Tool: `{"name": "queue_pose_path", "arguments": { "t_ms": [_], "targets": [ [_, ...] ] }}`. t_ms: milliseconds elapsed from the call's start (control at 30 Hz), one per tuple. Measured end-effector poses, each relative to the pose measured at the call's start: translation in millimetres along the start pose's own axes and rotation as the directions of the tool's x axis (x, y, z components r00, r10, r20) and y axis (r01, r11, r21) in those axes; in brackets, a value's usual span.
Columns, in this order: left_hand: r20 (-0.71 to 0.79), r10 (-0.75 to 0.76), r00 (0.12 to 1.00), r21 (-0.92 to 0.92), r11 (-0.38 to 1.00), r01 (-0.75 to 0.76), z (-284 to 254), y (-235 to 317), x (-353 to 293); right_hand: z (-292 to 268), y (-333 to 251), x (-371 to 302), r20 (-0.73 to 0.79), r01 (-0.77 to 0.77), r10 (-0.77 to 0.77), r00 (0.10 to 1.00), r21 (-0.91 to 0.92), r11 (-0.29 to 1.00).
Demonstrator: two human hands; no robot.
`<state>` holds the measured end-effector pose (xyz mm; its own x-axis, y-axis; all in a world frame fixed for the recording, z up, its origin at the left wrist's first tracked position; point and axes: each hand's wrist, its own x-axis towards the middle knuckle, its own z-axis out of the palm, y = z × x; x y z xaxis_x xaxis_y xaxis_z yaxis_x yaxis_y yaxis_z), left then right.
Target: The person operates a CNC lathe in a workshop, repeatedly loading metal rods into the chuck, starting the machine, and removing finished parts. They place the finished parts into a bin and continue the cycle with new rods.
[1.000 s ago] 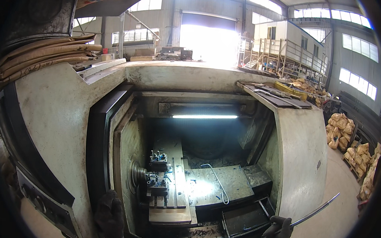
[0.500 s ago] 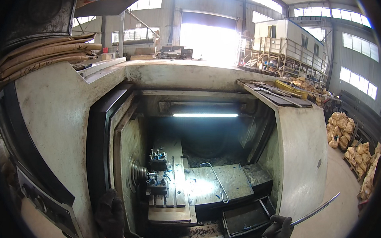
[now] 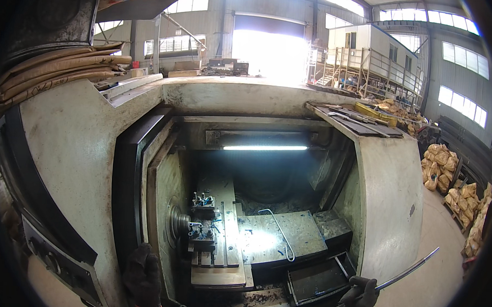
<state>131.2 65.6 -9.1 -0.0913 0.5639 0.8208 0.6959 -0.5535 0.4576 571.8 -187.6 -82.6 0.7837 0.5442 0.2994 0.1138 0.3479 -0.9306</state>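
Note:
My left hand point(image 3: 143, 278), in a dark glove, rests at the lower end of the machine's black door edge point(image 3: 129, 203); its fingers point up and lie against it. In my right hand point(image 3: 359, 297), also gloved, is a long thin metal rod point(image 3: 408, 272). One end of the rod rises to the right outside the machine, and the other runs down left past my fist. Between my hands, inside the lathe, stand a round chuck or spindle point(image 3: 176, 225) and two tool blocks point(image 3: 202, 233) on a slotted slide point(image 3: 228, 251).
A bent hooked rod point(image 3: 280, 235) lies on the lit metal cover point(image 3: 303, 233). A dark chip tray point(image 3: 317, 283) sits below it. Flat plates point(image 3: 360, 121) lie on the right housing, brown cardboard sheets point(image 3: 57, 71) on the left. Wrapped bundles point(image 3: 440, 167) stand at the far right.

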Motion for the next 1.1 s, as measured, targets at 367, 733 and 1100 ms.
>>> {"name": "queue_pose_path", "arguments": {
  "t_ms": [367,733,1100],
  "targets": [
    [0.009,-0.025,1.000,-0.014,1.000,0.025,0.5,-1.2,1.5,-1.2,6.9,-0.3,-0.015,0.007,-0.007,1.000,-0.023,1.000],
    [0.058,0.062,0.996,0.112,0.991,-0.068,6.4,2.1,4.3,8.0,4.0,-9.7,-0.040,-0.005,0.002,0.999,-0.060,0.998],
    [0.601,0.141,0.787,-0.399,0.906,0.143,191.8,69.4,-6.7,15.6,1.0,-9.6,-0.025,-0.037,0.037,0.999,-0.029,0.999]
  ]
}}
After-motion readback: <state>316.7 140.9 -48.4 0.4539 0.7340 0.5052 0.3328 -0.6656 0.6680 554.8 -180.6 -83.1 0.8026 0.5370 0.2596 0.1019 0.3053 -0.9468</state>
